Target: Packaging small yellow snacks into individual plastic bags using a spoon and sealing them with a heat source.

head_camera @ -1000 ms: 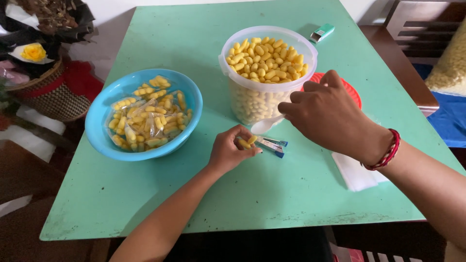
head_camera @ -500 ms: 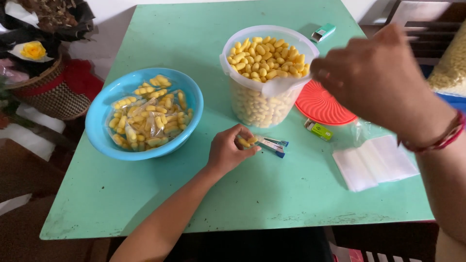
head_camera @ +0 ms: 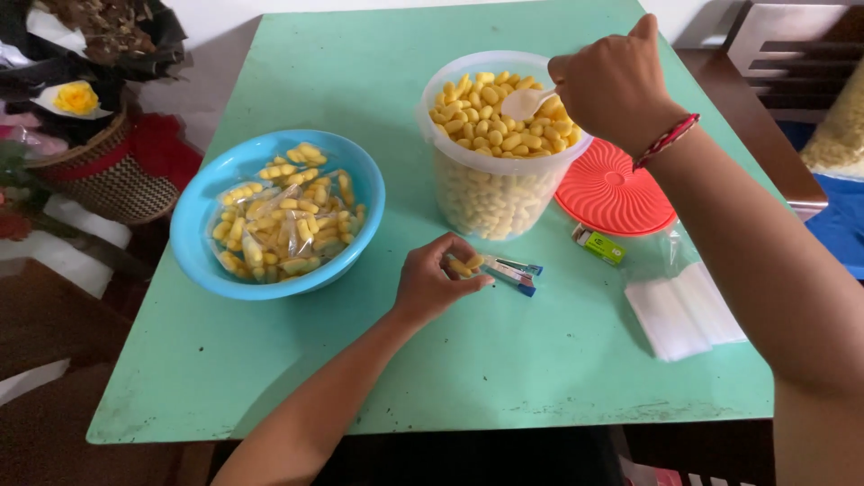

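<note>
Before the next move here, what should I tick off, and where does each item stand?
1. Right hand grips the white spoon: ok.
2. Spoon bowl over the open tub of yellow snacks: ok.
3. Spoon loaded with snacks: cannot tell.
4. Left hand holds a small clear bag with a few snacks on the green table: ok.
5. Bag mouth open: cannot tell.
6. Blue stapler beside the left hand: ok.

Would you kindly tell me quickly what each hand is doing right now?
Left hand: closed on a small clear packet of yellow snacks.
Right hand: closed on a white spoon.
</note>
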